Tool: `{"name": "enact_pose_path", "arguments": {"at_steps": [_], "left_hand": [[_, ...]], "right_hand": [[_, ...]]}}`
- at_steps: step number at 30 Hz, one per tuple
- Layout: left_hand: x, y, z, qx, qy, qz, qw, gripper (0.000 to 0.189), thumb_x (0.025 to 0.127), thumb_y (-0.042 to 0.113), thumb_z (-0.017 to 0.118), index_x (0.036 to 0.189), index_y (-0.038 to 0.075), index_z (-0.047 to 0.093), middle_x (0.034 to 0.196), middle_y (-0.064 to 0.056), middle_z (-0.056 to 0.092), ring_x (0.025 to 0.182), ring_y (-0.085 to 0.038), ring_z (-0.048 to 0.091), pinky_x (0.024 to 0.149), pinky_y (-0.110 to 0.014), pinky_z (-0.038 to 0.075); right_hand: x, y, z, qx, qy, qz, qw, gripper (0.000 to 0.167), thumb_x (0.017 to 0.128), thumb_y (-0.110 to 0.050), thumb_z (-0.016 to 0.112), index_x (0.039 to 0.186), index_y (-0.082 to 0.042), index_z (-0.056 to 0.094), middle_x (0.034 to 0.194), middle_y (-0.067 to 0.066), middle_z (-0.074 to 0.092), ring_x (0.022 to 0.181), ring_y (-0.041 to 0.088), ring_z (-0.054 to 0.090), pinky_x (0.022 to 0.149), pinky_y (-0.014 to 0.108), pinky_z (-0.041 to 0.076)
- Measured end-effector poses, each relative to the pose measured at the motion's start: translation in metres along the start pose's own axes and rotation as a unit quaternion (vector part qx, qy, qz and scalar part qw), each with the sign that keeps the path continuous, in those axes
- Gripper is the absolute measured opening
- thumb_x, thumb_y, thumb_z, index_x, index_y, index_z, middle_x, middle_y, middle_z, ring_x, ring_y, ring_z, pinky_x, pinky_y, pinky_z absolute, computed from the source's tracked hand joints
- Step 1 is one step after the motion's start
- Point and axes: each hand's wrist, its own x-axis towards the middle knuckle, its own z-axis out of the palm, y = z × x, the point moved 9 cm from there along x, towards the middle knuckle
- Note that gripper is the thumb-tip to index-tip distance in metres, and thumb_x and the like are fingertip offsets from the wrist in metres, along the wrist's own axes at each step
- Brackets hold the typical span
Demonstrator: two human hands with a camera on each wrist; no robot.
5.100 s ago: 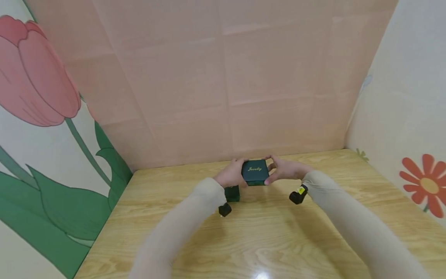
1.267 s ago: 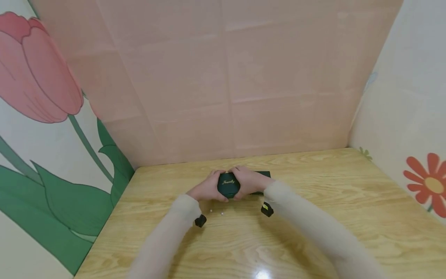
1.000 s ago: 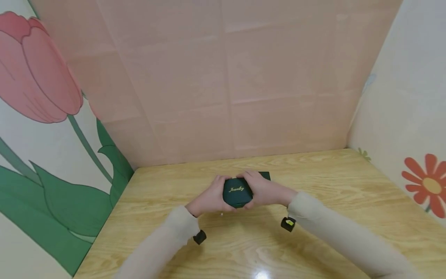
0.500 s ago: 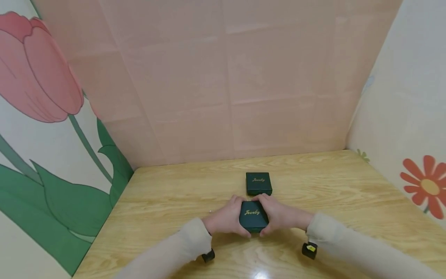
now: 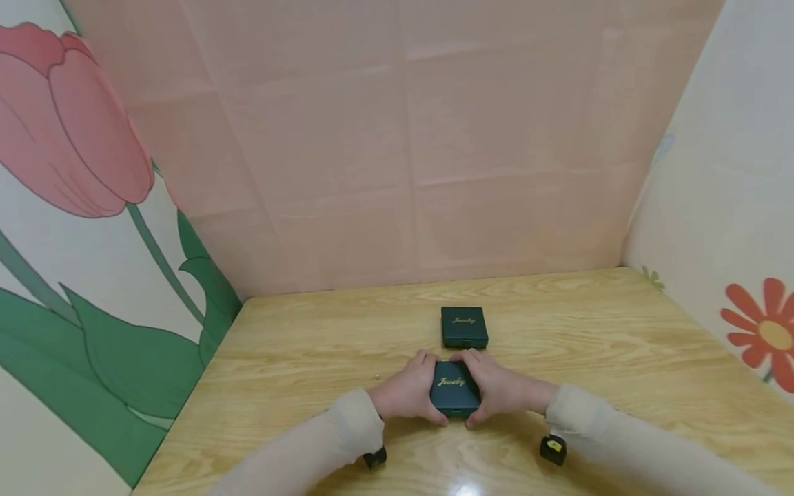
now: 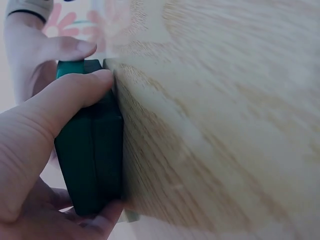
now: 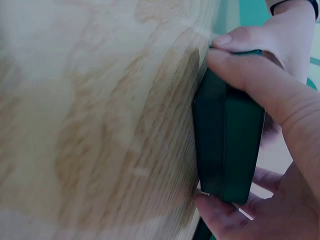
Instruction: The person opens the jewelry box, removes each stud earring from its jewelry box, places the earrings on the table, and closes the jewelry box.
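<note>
Angled in on sleeved forearms (image 5: 304,448), cut off at bottom of head view. Gripping near green box (image 5: 456,393) btwn L hand (image 5: 411,390) and R hand (image 5: 498,384), thumbs (image 6: 82,90) on near side, fingers (image 5: 473,356) round far side; can't see underside. Just past fingertips: far green box (image 5: 464,326). Left of L fingers: pale speck (image 5: 377,376), too small to ID. Well beyond fingers: back edge of table (image 5: 316,331), stretching wide both sides.

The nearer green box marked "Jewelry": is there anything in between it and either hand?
Nothing visible is in between: the left hand and right hand grip the nearer jewelry box from opposite sides. The other jewelry box lies beyond it, outside both grips.
</note>
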Motion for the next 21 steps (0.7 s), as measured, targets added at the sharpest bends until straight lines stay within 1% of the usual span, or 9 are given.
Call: {"name": "enact_pose_path", "arguments": {"at_steps": [4, 6, 8, 10, 13, 18, 21], "left_hand": [[0.0, 0.001, 0.0, 0.009, 0.001, 0.0, 1.0, 0.099, 0.065, 0.044, 0.088, 0.139, 0.001, 0.037, 0.122, -0.007, 0.043, 0.105, -0.012, 0.047, 0.093, -0.022, 0.044], [0.0, 0.001, 0.001, 0.014, 0.001, -0.002, 0.9999, 0.101, 0.065, 0.046, 0.087, 0.14, 0.001, 0.037, 0.123, -0.007, 0.043, 0.106, -0.012, 0.047, 0.093, -0.022, 0.044], [0.0, -0.001, 0.002, 0.017, -0.001, -0.005, 0.9998, 0.103, 0.065, 0.047, 0.087, 0.141, 0.001, 0.036, 0.123, -0.008, 0.043, 0.106, -0.013, 0.046, 0.093, -0.023, 0.044], [0.0, -0.001, 0.003, 0.016, -0.003, -0.008, 0.9998, 0.104, 0.064, 0.047, 0.087, 0.141, 0.001, 0.035, 0.124, -0.008, 0.043, 0.107, -0.013, 0.046, 0.094, -0.023, 0.044], [-0.001, -0.001, 0.002, 0.012, -0.004, -0.009, 0.9999, 0.104, 0.065, 0.046, 0.088, 0.141, 0.001, 0.035, 0.124, -0.008, 0.043, 0.106, -0.013, 0.046, 0.093, -0.023, 0.044], [-0.002, 0.002, -0.002, 0.013, 0.0, -0.006, 0.9999, 0.101, 0.065, 0.045, 0.088, 0.14, 0.001, 0.036, 0.121, -0.008, 0.044, 0.104, -0.013, 0.046, 0.09, -0.023, 0.045], [-0.001, 0.003, -0.002, 0.017, 0.001, -0.004, 0.9998, 0.1, 0.065, 0.045, 0.088, 0.139, 0.001, 0.037, 0.12, -0.007, 0.044, 0.104, -0.013, 0.046, 0.09, -0.022, 0.045]], "right_hand": [[-0.005, 0.008, -0.002, -0.011, 0.0, -0.001, 0.9999, 0.11, 0.056, -0.041, 0.092, 0.139, 0.003, 0.034, 0.129, 0.011, 0.046, 0.12, 0.029, 0.043, 0.101, 0.053, 0.038], [-0.008, 0.014, -0.003, -0.014, 0.001, 0.008, 0.9999, 0.108, 0.055, -0.04, 0.092, 0.136, 0.004, 0.036, 0.126, 0.01, 0.048, 0.118, 0.029, 0.043, 0.101, 0.053, 0.037], [-0.01, 0.019, -0.003, -0.003, -0.001, 0.017, 0.9998, 0.102, 0.054, -0.039, 0.092, 0.131, 0.003, 0.041, 0.12, 0.01, 0.05, 0.114, 0.029, 0.044, 0.098, 0.052, 0.037], [-0.011, 0.023, -0.003, 0.006, -0.003, 0.025, 0.9997, 0.095, 0.054, -0.039, 0.092, 0.126, 0.001, 0.044, 0.116, 0.009, 0.05, 0.11, 0.027, 0.044, 0.096, 0.049, 0.036], [-0.01, 0.026, -0.002, 0.021, -0.004, 0.025, 0.9994, 0.087, 0.055, -0.039, 0.091, 0.121, -0.002, 0.047, 0.111, 0.007, 0.049, 0.105, 0.024, 0.043, 0.092, 0.044, 0.036], [-0.008, 0.03, -0.001, 0.02, -0.001, 0.026, 0.9995, 0.087, 0.056, -0.045, 0.091, 0.12, -0.005, 0.048, 0.109, 0.005, 0.047, 0.098, 0.02, 0.038, 0.086, 0.036, 0.033], [-0.007, 0.031, -0.001, 0.022, -0.003, 0.03, 0.9993, 0.087, 0.056, -0.046, 0.091, 0.12, -0.006, 0.047, 0.109, 0.004, 0.047, 0.096, 0.02, 0.036, 0.083, 0.034, 0.031]]}}
